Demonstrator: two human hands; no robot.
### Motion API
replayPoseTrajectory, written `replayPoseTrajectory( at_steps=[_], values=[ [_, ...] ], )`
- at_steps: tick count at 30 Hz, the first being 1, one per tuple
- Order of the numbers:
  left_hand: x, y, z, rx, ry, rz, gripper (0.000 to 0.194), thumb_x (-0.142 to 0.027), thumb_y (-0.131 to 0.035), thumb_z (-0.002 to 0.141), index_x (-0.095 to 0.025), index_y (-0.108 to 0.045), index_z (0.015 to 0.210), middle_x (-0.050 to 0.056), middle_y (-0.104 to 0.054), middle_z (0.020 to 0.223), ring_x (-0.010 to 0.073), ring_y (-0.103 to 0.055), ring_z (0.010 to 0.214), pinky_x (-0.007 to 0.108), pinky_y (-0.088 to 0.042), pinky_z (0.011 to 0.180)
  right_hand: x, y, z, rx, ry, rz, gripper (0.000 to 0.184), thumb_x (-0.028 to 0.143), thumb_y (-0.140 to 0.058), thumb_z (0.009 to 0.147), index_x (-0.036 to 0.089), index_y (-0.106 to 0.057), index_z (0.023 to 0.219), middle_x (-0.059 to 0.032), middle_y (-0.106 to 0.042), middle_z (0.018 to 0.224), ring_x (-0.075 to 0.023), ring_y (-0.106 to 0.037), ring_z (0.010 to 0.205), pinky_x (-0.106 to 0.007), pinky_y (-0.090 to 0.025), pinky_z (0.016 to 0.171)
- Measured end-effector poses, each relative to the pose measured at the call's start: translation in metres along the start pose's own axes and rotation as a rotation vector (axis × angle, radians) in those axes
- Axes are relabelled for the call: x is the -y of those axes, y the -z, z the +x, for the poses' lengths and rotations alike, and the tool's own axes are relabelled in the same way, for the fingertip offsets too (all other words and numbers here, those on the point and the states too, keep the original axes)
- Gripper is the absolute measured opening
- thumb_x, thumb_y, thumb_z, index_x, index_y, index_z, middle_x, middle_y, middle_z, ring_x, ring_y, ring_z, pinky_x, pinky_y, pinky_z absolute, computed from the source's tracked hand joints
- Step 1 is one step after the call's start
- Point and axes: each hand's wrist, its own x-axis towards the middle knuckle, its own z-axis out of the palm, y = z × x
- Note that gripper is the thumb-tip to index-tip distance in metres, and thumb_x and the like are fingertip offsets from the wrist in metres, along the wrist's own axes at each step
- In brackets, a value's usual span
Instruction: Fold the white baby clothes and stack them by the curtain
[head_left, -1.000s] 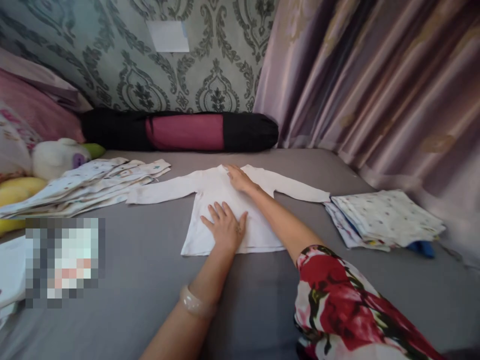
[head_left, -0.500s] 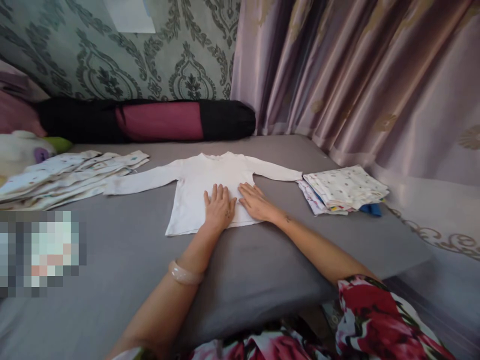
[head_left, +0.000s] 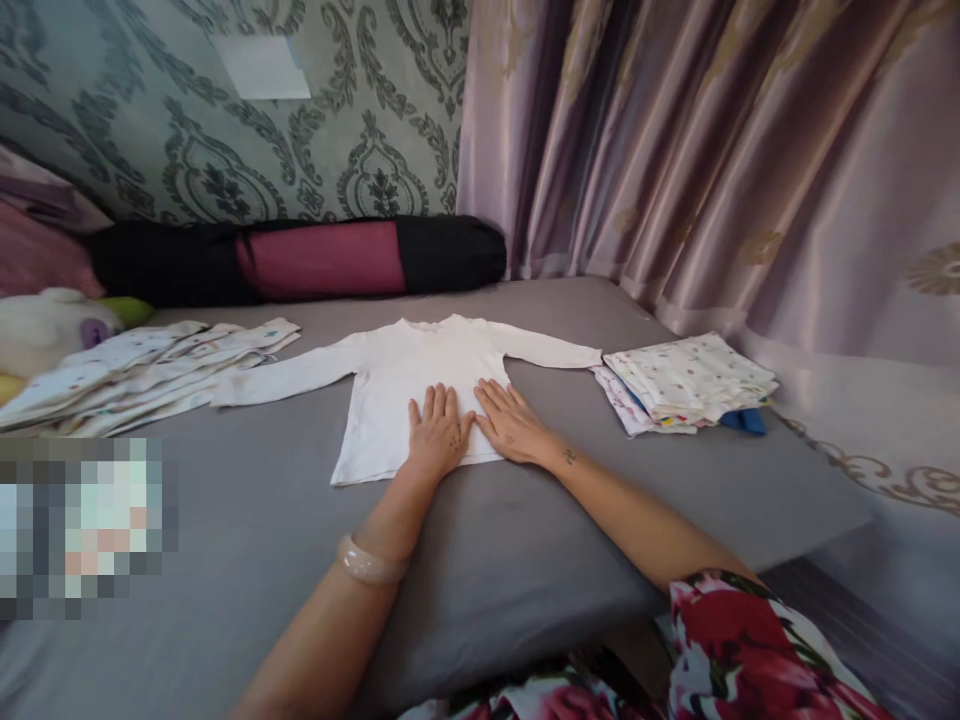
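Evidently largest, one grey-sheeted bed [head_left: 247,540], bearing everything laid on it. Next, one long black-and-maroon bag [head_left: 322,262], lying by the wall. One white long-sleeved shirt [head_left: 427,365], lying spread, sleeves outstretched, apparently so that the cloth is resting flat. Loose printed cloths [head_left: 150,365], lying in overlapping layers near the left cuff. One folded stack [head_left: 690,375], sitting by the right cuff, its squared shape probably making it compact; whether they are touching is hard to tell. Smallest, two hands: left hand [head_left: 437,435] and right hand [head_left: 514,428], resting palms down near the hem, seemingly steadying the fabric. Fingers are extending open, gripping nothing; the shirt is lying beneath them and reaching beyond their tips toward the collar.
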Motion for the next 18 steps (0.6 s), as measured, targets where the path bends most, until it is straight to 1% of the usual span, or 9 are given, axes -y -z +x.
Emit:
replayPoseTrajectory(
  at_steps=[3, 5, 9, 12, 14, 15, 16, 18],
  values=[
    [0.000, -0.001, -0.001, -0.038, 0.008, 0.006, 0.065, -0.047, -0.016, 0.098, -0.010, -0.033, 0.148, 0.016, -0.030, 0.155, 0.0293, -0.023, 0.145, 0.056, -0.016, 0.116, 0.001, 0.001, 0.000, -0.007, -0.015, -0.008, 0.061, 0.041, -0.021, 0.100, 0.008, -0.031, 0.150, -0.0151, -0.020, 0.158, -0.0250, -0.014, 0.147, -0.048, -0.014, 0.120],
    [-0.001, -0.002, -0.001, -0.026, 0.008, 0.020, 0.065, -0.048, -0.016, 0.098, -0.011, -0.033, 0.148, 0.016, -0.029, 0.156, 0.0303, -0.023, 0.145, 0.058, -0.017, 0.115, 0.001, 0.000, 0.000, -0.016, -0.028, -0.003, 0.060, 0.042, -0.021, 0.100, 0.008, -0.031, 0.150, -0.0157, -0.022, 0.157, -0.0253, -0.016, 0.147, -0.048, -0.014, 0.119],
    [-0.002, 0.000, -0.001, 0.003, 0.000, 0.044, 0.064, -0.047, -0.017, 0.098, -0.010, -0.032, 0.149, 0.016, -0.029, 0.156, 0.0322, -0.023, 0.145, 0.060, -0.019, 0.113, 0.001, -0.001, -0.001, -0.018, -0.038, 0.020, 0.058, 0.041, -0.023, 0.100, 0.013, -0.032, 0.150, -0.0138, -0.024, 0.157, -0.0239, -0.018, 0.147, -0.047, -0.014, 0.120],
    [-0.002, 0.002, -0.001, 0.008, 0.003, 0.058, 0.064, -0.047, -0.017, 0.098, -0.010, -0.032, 0.149, 0.017, -0.029, 0.155, 0.0320, -0.023, 0.145, 0.059, -0.019, 0.114, -0.002, 0.001, 0.001, 0.010, -0.033, 0.061, 0.060, 0.043, -0.025, 0.100, 0.010, -0.033, 0.150, -0.0157, -0.024, 0.157, -0.0256, -0.017, 0.147, -0.049, -0.014, 0.119],
    [-0.002, 0.001, 0.000, 0.017, 0.003, 0.061, 0.064, -0.048, -0.017, 0.098, -0.011, -0.032, 0.149, 0.017, -0.029, 0.155, 0.0318, -0.024, 0.145, 0.059, -0.019, 0.114, -0.009, 0.004, 0.005, 0.043, -0.017, 0.118, 0.060, 0.045, -0.032, 0.099, 0.011, -0.037, 0.148, -0.0158, -0.027, 0.156, -0.0265, -0.020, 0.146, -0.048, -0.016, 0.119],
    [-0.001, 0.000, 0.000, 0.019, 0.002, 0.062, 0.065, -0.049, -0.016, 0.098, -0.012, -0.032, 0.149, 0.017, -0.029, 0.156, 0.0319, -0.024, 0.145, 0.059, -0.019, 0.113, -0.015, 0.007, 0.008, 0.060, -0.005, 0.162, 0.058, 0.045, -0.037, 0.097, 0.013, -0.042, 0.145, -0.0149, -0.030, 0.155, -0.0261, -0.024, 0.145, -0.046, -0.020, 0.118],
    [-0.001, -0.001, 0.000, 0.019, 0.000, 0.063, 0.065, -0.049, -0.016, 0.098, -0.012, -0.032, 0.149, 0.017, -0.029, 0.156, 0.0322, -0.024, 0.145, 0.060, -0.019, 0.113, -0.022, 0.010, 0.012, 0.074, 0.005, 0.217, 0.053, 0.043, -0.041, 0.096, 0.015, -0.048, 0.142, -0.0135, -0.037, 0.152, -0.0250, -0.032, 0.142, -0.043, -0.025, 0.116],
    [0.000, -0.003, 0.001, 0.018, -0.005, 0.066, 0.067, -0.051, -0.016, 0.098, -0.012, -0.032, 0.149, 0.017, -0.028, 0.156, 0.0330, -0.023, 0.145, 0.060, -0.019, 0.113, -0.041, 0.021, 0.021, 0.067, -0.007, 0.330, 0.042, 0.036, -0.043, 0.096, 0.020, -0.059, 0.130, -0.0095, -0.054, 0.140, -0.0212, -0.051, 0.128, -0.035, -0.038, 0.107]
  ],
)
